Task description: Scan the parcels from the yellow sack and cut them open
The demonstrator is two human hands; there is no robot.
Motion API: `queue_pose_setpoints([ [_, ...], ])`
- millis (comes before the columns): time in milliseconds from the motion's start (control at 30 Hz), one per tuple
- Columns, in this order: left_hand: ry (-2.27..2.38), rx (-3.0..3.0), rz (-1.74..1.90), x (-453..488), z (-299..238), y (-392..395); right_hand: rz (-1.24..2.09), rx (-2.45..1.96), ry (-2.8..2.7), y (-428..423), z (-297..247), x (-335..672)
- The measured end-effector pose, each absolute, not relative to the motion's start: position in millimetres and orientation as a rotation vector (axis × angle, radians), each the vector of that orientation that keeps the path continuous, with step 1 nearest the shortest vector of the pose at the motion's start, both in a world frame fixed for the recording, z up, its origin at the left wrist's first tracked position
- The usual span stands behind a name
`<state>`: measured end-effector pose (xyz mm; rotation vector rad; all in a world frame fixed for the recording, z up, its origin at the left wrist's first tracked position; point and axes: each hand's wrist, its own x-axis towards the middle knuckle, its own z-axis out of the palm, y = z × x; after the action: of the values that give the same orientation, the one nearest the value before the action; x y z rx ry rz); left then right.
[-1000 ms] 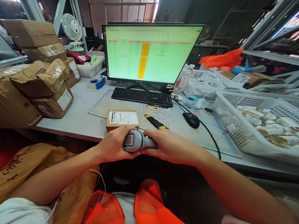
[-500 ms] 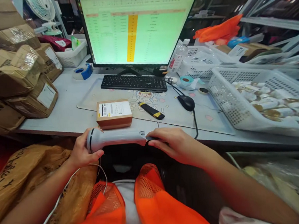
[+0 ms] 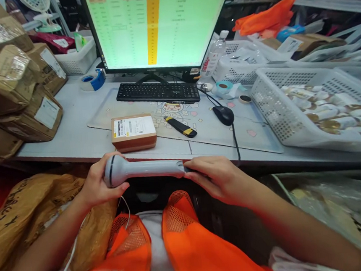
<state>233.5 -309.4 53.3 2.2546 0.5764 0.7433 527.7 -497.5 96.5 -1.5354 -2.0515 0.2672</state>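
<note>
My left hand [image 3: 100, 180] is closed around the wide, dark-banded head of a light grey handheld barcode scanner [image 3: 152, 169]. It lies level just in front of the desk edge, its handle pointing right. At the handle's right end, my right hand [image 3: 217, 174] pinches a small dark piece [image 3: 188, 169] between thumb and fingers; most of that piece is hidden. Just beyond the scanner stands a small brown cardboard box [image 3: 133, 133] with a white label on top. To the box's right lies a black and yellow utility knife [image 3: 180, 126].
A black keyboard [image 3: 157, 92] sits below the monitor [image 3: 155, 28], with a mouse [image 3: 224, 115] to its right. Cardboard boxes [image 3: 20, 111] are stacked at left. A white basket [image 3: 279, 114] of rolls stands at right. A brown wrapped package [image 3: 23, 216] lies low on the left.
The scanner and my right hand have shifted slightly right in view. The desk and its things sit a little higher in the picture. Both hands keep their grip.
</note>
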Motion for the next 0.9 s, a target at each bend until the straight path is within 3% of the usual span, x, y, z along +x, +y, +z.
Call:
queue_pose_setpoints([
  [300, 0.384, 2.311, 0.841, 277.1, 99.1, -354.8, 0.120, -1.686, -1.812, -539.2, 38.5, 551.7],
  [900, 0.263, 2.218, 0.779, 283.9, 87.3, -346.9, 0.142, -1.677, -1.849, -550.3, 42.1, 538.0],
])
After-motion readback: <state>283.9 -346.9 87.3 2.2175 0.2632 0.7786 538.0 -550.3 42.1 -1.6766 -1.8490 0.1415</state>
